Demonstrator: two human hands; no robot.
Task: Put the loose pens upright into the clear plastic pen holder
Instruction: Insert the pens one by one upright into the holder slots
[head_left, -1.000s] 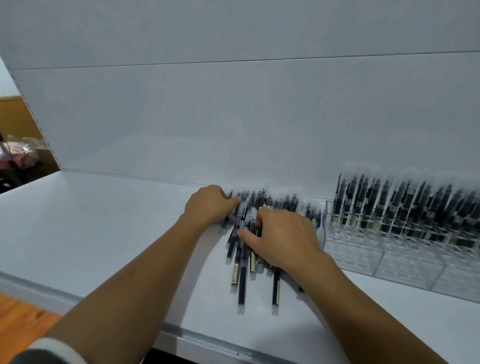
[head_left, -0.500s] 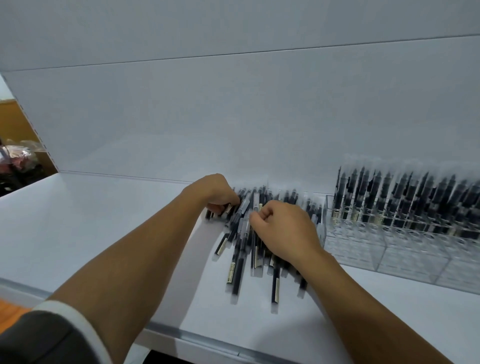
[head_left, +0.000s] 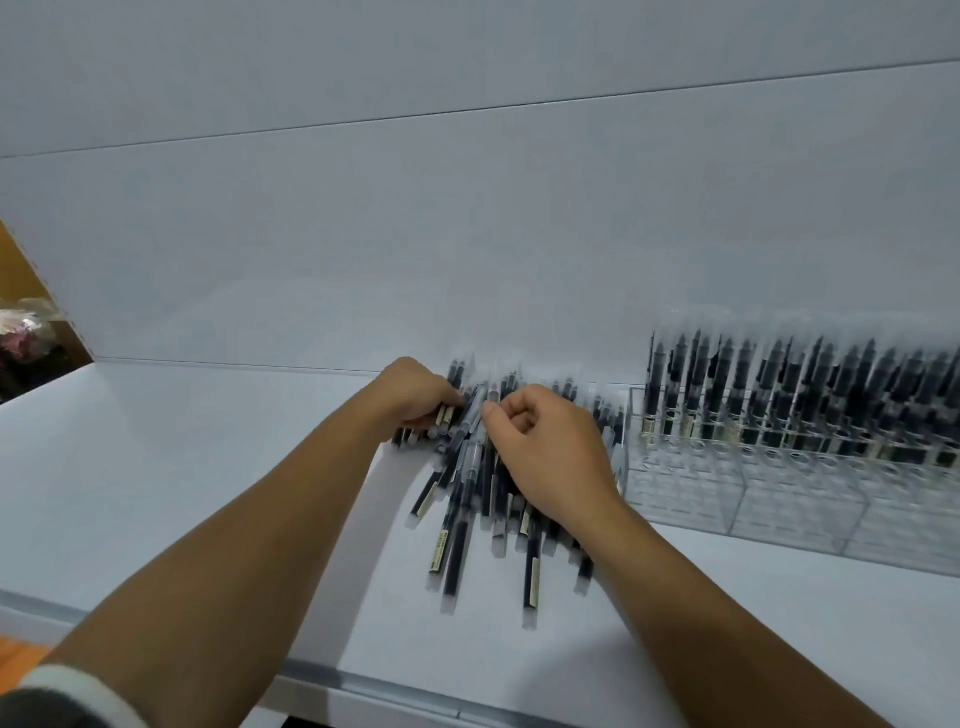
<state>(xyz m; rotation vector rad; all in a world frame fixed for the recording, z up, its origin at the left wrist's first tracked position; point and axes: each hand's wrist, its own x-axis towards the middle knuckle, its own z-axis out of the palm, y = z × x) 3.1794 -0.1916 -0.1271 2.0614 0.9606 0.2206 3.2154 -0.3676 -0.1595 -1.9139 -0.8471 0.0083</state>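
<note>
L hand (head_left: 415, 397): flat on pens (head_left: 457, 540) a sec ago, now grips a few at pile's far-left edge. R hand (head_left: 553, 457): now pinches one mid-pile. Pile on table (head_left: 182, 467), just left of part-filled holder (head_left: 727, 499). Pick-up likely starting.

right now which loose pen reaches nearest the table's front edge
The labelled pen right of the pile's middle; its clear end pokes out past every other pen's.
</note>
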